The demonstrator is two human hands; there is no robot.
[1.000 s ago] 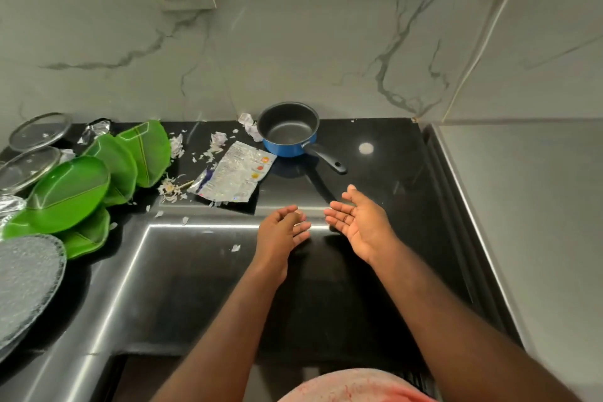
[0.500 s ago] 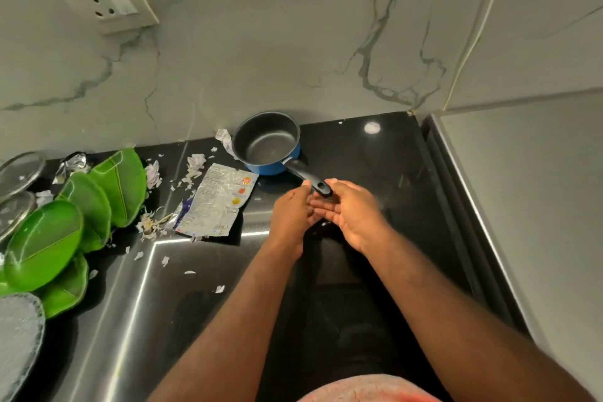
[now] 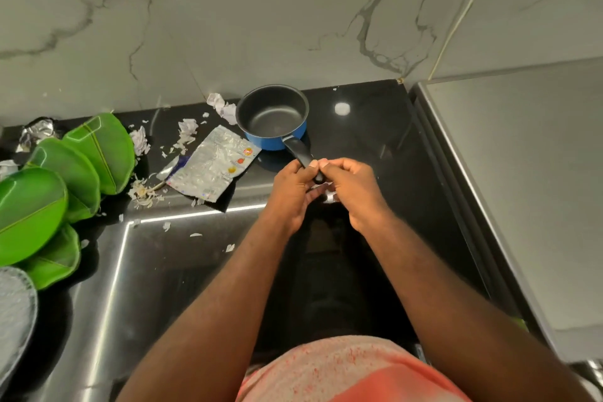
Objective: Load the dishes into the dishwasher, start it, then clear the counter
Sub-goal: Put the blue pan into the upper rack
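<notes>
A blue saucepan (image 3: 272, 114) with a dark inside stands on the black counter (image 3: 375, 147) near the marble wall. Its black handle (image 3: 298, 153) points toward me. My left hand (image 3: 292, 196) and my right hand (image 3: 354, 194) meet at the handle's end, fingers curled round it and both thumbs on top. Only the handle's tip shows between them. Several green leaf-shaped plates (image 3: 98, 147) lie overlapping at the left.
A crumpled silver wrapper (image 3: 215, 167) lies left of the pan among paper and food scraps (image 3: 187, 134). Foil (image 3: 36, 132) sits behind the plates, and a clear plate (image 3: 13, 303) lies at the lower left. A grey steel surface (image 3: 522, 173) borders the counter's right side.
Both hands moved forward from the bare counter to the pan handle and curled round its end. The view tilted downward.
</notes>
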